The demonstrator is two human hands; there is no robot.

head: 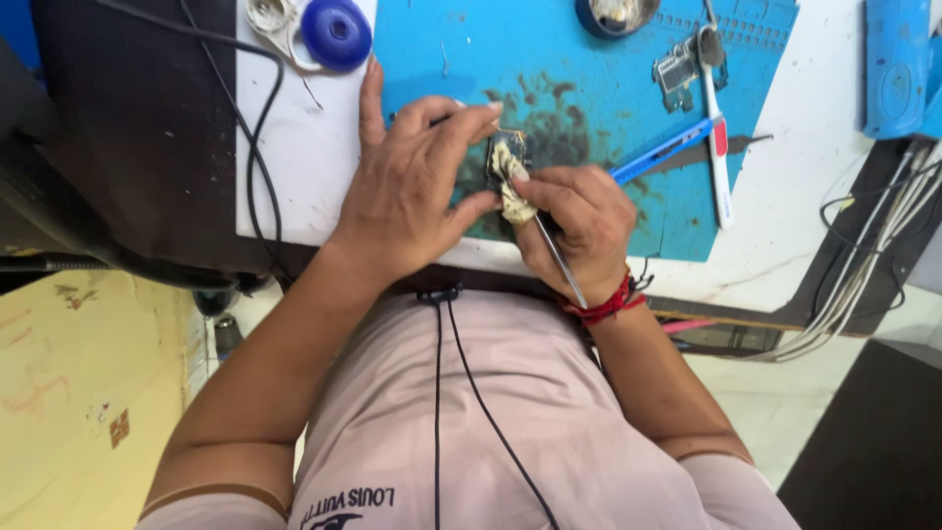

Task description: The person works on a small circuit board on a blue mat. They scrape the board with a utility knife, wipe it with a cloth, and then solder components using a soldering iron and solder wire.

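The left hand (pixel 412 191) pinches a small dark part (pixel 506 149) while the right hand (pixel 579 221) pinches tweezers (pixel 559 257) and a dirty rag (pixel 512 186), with wiping only half done.

- Blue work mat (pixel 589 59): covers the upper centre of the frame; dark stains mark its middle.
- Blue round lid (pixel 336 32): upper left, just beside a white round part (pixel 267 15).
- Black cable (pixel 257 147): runs down the left side of the white tabletop (pixel 304 167).
- Toothbrush (pixel 717 137): upper right, white handle with red section, lying on the mat.
- Blue pen-like tool (pixel 662 150): lies at a slant, touching the toothbrush handle.
- Small metal frame part (pixel 675 74): beside the toothbrush head.
- Metal dish (pixel 616 14): top edge, partly cut off.
- Blue box (pixel 896 64): upper right corner.
- White cable bundle (pixel 873 265): right edge, running down towards the lower centre.
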